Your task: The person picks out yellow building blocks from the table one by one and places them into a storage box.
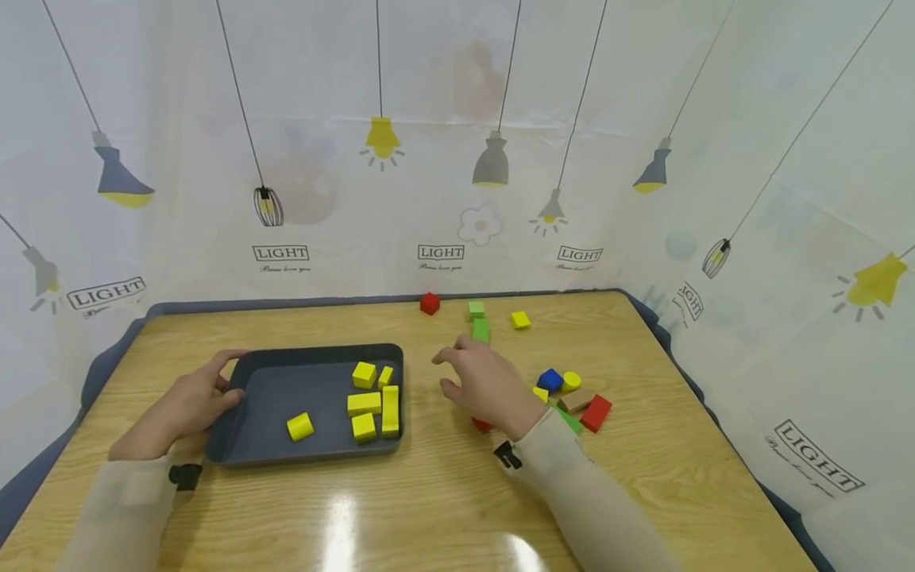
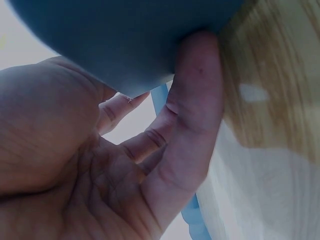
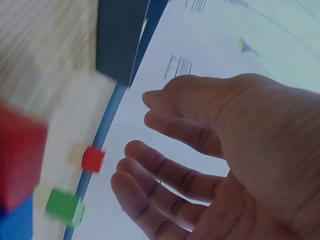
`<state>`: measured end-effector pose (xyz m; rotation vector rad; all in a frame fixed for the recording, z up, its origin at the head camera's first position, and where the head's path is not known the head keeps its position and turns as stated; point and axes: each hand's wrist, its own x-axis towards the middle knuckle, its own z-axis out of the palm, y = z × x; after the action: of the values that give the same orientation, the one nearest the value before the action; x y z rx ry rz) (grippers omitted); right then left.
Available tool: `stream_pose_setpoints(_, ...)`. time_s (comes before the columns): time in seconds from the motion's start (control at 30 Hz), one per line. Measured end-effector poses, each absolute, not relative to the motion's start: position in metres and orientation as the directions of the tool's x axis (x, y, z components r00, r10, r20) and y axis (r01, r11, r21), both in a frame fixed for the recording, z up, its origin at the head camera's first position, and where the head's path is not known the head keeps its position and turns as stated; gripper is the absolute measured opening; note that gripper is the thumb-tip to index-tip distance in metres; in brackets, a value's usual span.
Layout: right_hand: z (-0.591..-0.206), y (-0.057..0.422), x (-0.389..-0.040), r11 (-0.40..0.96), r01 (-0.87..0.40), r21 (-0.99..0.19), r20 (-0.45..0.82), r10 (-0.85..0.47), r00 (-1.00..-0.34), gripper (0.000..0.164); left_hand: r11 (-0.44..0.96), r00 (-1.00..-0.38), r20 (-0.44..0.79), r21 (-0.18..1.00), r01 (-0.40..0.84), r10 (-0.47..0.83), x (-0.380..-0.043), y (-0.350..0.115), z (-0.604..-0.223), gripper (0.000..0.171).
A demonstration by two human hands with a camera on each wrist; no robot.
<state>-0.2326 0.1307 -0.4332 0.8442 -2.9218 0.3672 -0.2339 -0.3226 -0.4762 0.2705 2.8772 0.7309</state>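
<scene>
My left hand (image 1: pixel 187 407) grips the left wall of a dark grey tray (image 1: pixel 303 381), with the thumb over the rim. The left wrist view has fingers against the outer side of the tray (image 2: pixel 125 40). Inside the tray lie a yellow cylinder (image 1: pixel 300 427) and several yellow blocks (image 1: pixel 364 404), grouped near its right wall. My right hand (image 1: pixel 495 387) hovers right of the tray with nothing in it, its fingers loosely bent and thumb apart in the right wrist view. Partly hidden below it is a red block (image 1: pixel 482 425); a green block (image 1: pixel 480 330) lies just beyond.
Right of my right hand lie a blue block (image 1: pixel 550 380), a yellow cylinder (image 1: pixel 571 381), a brown block (image 1: pixel 575 400) and another red block (image 1: pixel 596 413). Near the far edge are a red block (image 1: pixel 430 303) and a yellow block (image 1: pixel 520 320). A printed cloth (image 1: pixel 343 206) hangs behind the table.
</scene>
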Motion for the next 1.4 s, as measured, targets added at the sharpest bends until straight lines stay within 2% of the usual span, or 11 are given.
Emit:
stream_pose_setpoints(0.3, -0.449, 0.172, -0.247, 0.864, -0.423, -0.273, 0.062, -0.423, -0.904, 0.036, 0.863, -0.970, -0.105, 0.486, 0.141, 0.217, -0.235, -0.324, -0.478, 0.071)
stream_pose_setpoints(0.43, -0.455, 0.180, -0.249, 0.866, -0.408, -0.288, 0.018, -0.421, -0.907, 0.037, 0.857, -0.970, -0.091, 0.491, 0.152, 0.225, -0.235, -0.324, -0.477, 0.071)
stream_pose_setpoints(0.87, -0.457, 0.183, -0.253, 0.885, -0.346, -0.311, -0.076, -0.386, -0.919, 0.032, 0.861, -0.972, -0.092, 0.488, 0.145, 0.216, -0.233, -0.321, -0.474, 0.071)
stream_pose_setpoints(1.2, -0.459, 0.181, -0.254, 0.878, -0.351, -0.327, -0.087, -0.397, -0.914, 0.031, 0.868, -0.973, -0.098, 0.476, 0.140, 0.210, -0.233, -0.321, -0.477, 0.071)
stream_pose_setpoints(1.4, -0.459, 0.179, -0.255, 0.870, -0.345, -0.353, -0.090, -0.399, -0.913, 0.022, 0.866, -0.972, -0.095, 0.479, 0.144, 0.215, -0.232, -0.322, -0.476, 0.071)
